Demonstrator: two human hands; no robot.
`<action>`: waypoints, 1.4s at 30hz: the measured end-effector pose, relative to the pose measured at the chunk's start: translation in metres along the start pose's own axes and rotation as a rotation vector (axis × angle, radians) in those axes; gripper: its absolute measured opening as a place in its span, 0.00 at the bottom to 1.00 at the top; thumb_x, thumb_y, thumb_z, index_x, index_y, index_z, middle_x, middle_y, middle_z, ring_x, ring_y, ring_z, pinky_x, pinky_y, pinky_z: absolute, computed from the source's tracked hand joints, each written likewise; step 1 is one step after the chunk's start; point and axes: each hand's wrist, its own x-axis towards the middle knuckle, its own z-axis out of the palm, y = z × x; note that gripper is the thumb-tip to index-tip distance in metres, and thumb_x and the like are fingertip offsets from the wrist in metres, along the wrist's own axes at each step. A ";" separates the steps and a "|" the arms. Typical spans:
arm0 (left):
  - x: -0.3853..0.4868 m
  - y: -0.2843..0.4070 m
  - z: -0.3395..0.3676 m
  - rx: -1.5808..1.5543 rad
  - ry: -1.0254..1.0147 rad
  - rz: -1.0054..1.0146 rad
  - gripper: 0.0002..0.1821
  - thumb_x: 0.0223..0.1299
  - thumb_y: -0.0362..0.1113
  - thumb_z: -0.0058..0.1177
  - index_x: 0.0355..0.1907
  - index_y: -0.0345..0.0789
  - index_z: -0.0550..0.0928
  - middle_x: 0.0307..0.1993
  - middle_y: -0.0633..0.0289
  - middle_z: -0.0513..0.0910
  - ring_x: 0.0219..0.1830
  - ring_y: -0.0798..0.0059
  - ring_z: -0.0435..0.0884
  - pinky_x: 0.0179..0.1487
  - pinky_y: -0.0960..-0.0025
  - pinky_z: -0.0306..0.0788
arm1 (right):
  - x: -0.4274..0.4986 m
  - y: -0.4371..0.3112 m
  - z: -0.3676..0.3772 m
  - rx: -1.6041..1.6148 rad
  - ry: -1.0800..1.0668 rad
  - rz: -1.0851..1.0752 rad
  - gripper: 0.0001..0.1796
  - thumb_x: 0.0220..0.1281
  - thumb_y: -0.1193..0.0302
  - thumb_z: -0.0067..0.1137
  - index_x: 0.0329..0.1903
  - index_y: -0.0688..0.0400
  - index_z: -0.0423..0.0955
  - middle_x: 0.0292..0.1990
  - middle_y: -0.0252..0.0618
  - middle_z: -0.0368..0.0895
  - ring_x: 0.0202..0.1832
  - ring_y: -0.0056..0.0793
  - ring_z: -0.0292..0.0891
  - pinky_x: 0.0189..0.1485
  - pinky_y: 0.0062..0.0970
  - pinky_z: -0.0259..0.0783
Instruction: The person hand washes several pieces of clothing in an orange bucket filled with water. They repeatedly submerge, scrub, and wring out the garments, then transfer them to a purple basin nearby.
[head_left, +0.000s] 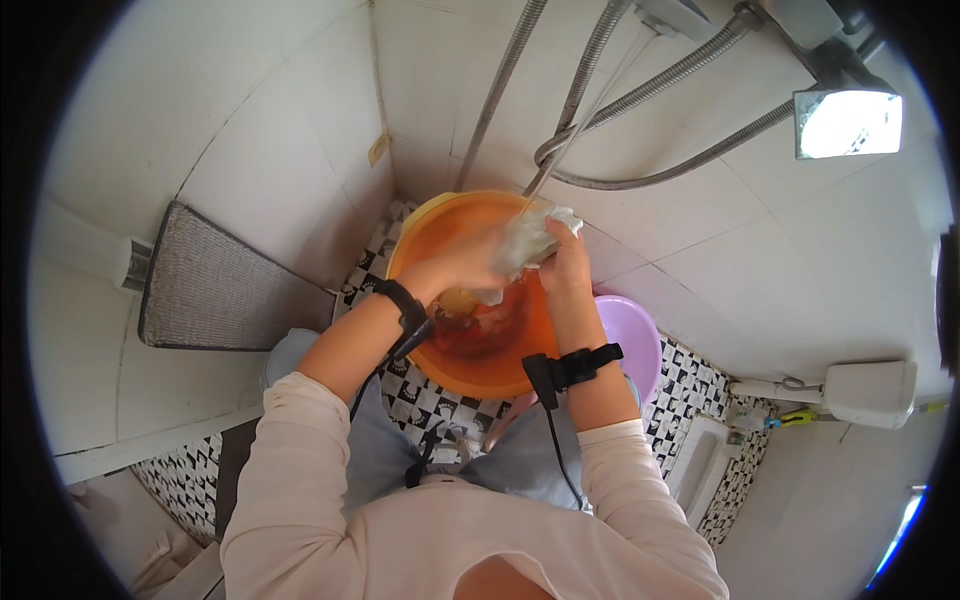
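Over an orange plastic basin (442, 223) I hold a wet, whitish cloth (525, 238), bunched up between both hands. My right hand (566, 259) grips its right end, thumb on top. Motion blurs my left hand (472, 262), which closes around the cloth's left part; a fold hangs below it. A thin stream of water (592, 112) runs from a tap (664, 19) down to the cloth. Inside the basin are reddish water or fabric (480, 337), which I cannot tell apart, and a yellowish rounded item (457, 302), partly hidden by my left hand.
A purple basin (634, 345) stands right of the orange one. Metal shower hoses (660, 180) loop along the tiled wall. A grey mat (217, 289) hangs at left. Farther right are a squat toilet (701, 461) and a cistern (870, 394). Cables trail from both wrist straps.
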 end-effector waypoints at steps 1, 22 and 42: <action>-0.002 0.003 0.003 0.128 -0.099 -0.001 0.34 0.39 0.36 0.57 0.53 0.32 0.63 0.44 0.48 0.72 0.52 0.55 0.67 0.52 0.65 0.63 | -0.002 -0.003 0.002 0.049 -0.063 0.039 0.18 0.51 0.78 0.50 0.47 0.61 0.64 0.40 0.40 0.72 0.42 0.35 0.71 0.43 0.33 0.70; -0.012 0.044 -0.048 -0.944 -0.175 -0.002 0.29 0.42 0.28 0.57 0.52 0.33 0.66 0.46 0.60 0.72 0.50 0.72 0.71 0.52 0.69 0.65 | 0.005 0.042 -0.027 0.437 -0.305 0.342 0.24 0.63 0.56 0.34 0.49 0.63 0.65 0.47 0.49 0.71 0.47 0.45 0.70 0.53 0.41 0.64; 0.023 0.040 -0.025 -0.500 0.285 0.159 0.15 0.37 0.26 0.61 0.31 0.35 0.73 0.32 0.64 0.74 0.36 0.76 0.72 0.42 0.75 0.67 | -0.017 -0.003 -0.007 0.403 -0.354 0.607 0.34 0.55 0.42 0.39 0.54 0.55 0.63 0.50 0.42 0.70 0.52 0.42 0.66 0.55 0.47 0.60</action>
